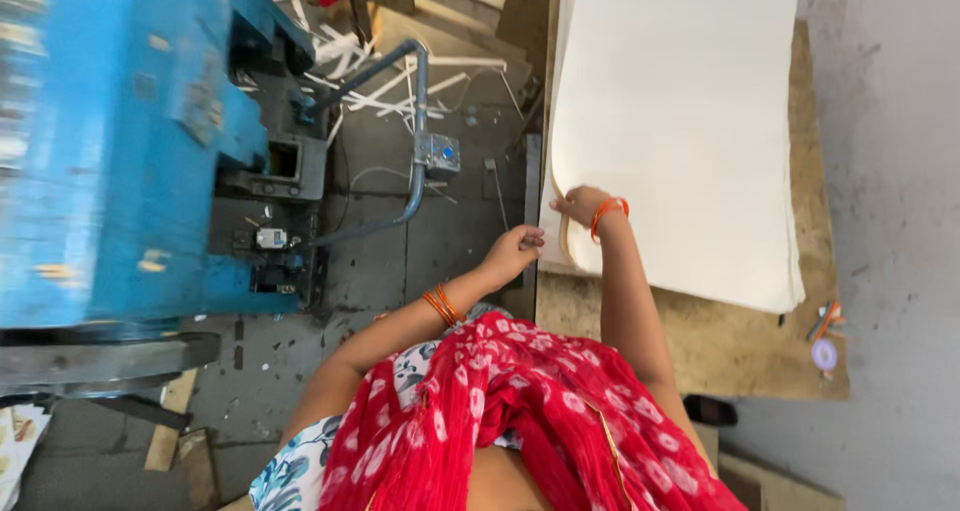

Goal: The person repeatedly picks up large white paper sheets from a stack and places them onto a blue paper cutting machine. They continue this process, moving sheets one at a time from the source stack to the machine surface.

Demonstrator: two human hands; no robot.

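Blue machine (110, 151) fills the left side, a grey pipe (415, 121) with a small junction box (437, 154) running off it; a big flywheel rim (100, 356) sits below. It stands well apart from both hands, so the risk there is the red scarf (520, 411) hanging loose off the person's front. If they lean that way, it could catch on the wheel or the pipe.

Paper stack (680, 121) lies on a wooden board (810, 301), its near-left corner overhanging the board edge. Judgement: a pull on that corner drags the upper sheets sideways and fans the pile, or slides sheets off into the gap beside the board.

Right hand (580, 206) is on that corner, fingers curled over the edge and pinching some sheets; how many, I cannot tell. Left hand (515, 251) is just beside the corner at the board's edge, fingers bent, closed loosely; can't tell whether it holds any paper. A one-handed pinch on a thin bundle could crease or tear the corner, and a sheet edge could cut the fingers.

Floor (460, 241) near the machine has white paper strips (380, 81) scattered about: a slip hazard if the person steps back.

Small tools (825, 336) sit at the board's right edge, close enough to get knocked off if the stack shifts.
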